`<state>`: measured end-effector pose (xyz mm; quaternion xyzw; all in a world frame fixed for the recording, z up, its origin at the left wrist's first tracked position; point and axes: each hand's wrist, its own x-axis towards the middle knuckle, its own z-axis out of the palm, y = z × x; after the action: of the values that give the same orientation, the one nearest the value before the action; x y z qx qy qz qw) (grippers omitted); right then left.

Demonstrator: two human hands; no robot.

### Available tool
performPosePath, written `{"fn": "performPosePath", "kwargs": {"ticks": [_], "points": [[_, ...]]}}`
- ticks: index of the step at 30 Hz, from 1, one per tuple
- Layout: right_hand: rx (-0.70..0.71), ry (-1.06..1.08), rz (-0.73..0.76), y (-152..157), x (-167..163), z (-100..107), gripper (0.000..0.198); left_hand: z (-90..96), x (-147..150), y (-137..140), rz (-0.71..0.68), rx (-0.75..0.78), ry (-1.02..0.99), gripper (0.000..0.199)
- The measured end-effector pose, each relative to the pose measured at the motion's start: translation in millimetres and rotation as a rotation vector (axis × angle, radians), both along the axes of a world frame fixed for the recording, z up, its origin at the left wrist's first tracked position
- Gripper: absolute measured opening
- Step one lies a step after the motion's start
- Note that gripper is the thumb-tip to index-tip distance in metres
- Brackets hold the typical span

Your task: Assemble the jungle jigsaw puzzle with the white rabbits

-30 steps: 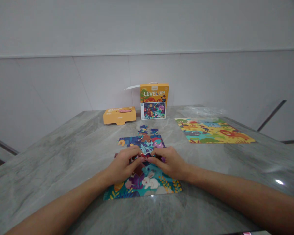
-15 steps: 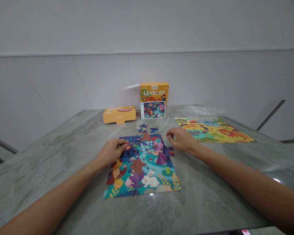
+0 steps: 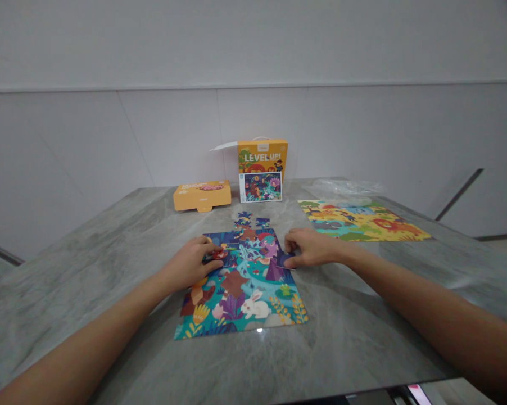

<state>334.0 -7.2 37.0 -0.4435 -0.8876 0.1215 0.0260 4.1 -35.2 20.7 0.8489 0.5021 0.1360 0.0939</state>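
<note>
A partly assembled jigsaw puzzle (image 3: 247,292) with forest animals, a white rabbit among them, lies flat on the table before me. My left hand (image 3: 192,261) is at its upper left edge, thumb and fingers closed about a dark puzzle piece with a red figure (image 3: 221,254). At the right edge, my right hand (image 3: 306,247) has its thumb and curled fingers on a dark blue puzzle piece (image 3: 284,260), which sticks out past the puzzle's side. My fingers partly cover both pieces. Several loose puzzle pieces (image 3: 243,216) lie just beyond the puzzle's top edge.
A small picture card (image 3: 261,187) leans against an upright yellow box (image 3: 262,152) at the back. Left of it lies an open orange box (image 3: 202,197). A yellow animal puzzle (image 3: 363,219) and clear plastic wrap (image 3: 342,188) are at the right on the grey table (image 3: 110,253).
My right hand has come down onto the dark blue piece at the right edge. My left thumb and fingers have spread wider around the piece with the red figure.
</note>
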Motion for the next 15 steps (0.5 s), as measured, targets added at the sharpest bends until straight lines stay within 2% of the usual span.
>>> {"fn": "performPosePath", "kwargs": {"ticks": [2, 4, 8, 11, 13, 15], "points": [[-0.031, 0.064, -0.022, 1, 0, 0, 0.036, -0.3, 0, 0, -0.001, -0.016, -0.015, 0.037], [-0.12, 0.202, -0.031, 1, -1, 1, 0.032, 0.5, 0, 1, 0.003, -0.014, -0.036, 0.037], [-0.343, 0.657, -0.035, -4, -15, -3, 0.031, 5.0, 5, -3, 0.023, 0.029, -0.176, 0.035], [-0.42, 0.922, -0.108, -19, -38, -11, 0.032, 7.6, 22, -17, -0.059, 0.001, -0.313, 0.031], [-0.399, 0.979, -0.1, -31, -54, -16, 0.03, 8.0, 34, -26, -0.153, -0.03, -0.342, 0.025], [-0.292, 0.897, -0.058, -42, -65, -21, 0.025, 8.2, 41, -31, -0.172, -0.028, -0.356, 0.03]]}}
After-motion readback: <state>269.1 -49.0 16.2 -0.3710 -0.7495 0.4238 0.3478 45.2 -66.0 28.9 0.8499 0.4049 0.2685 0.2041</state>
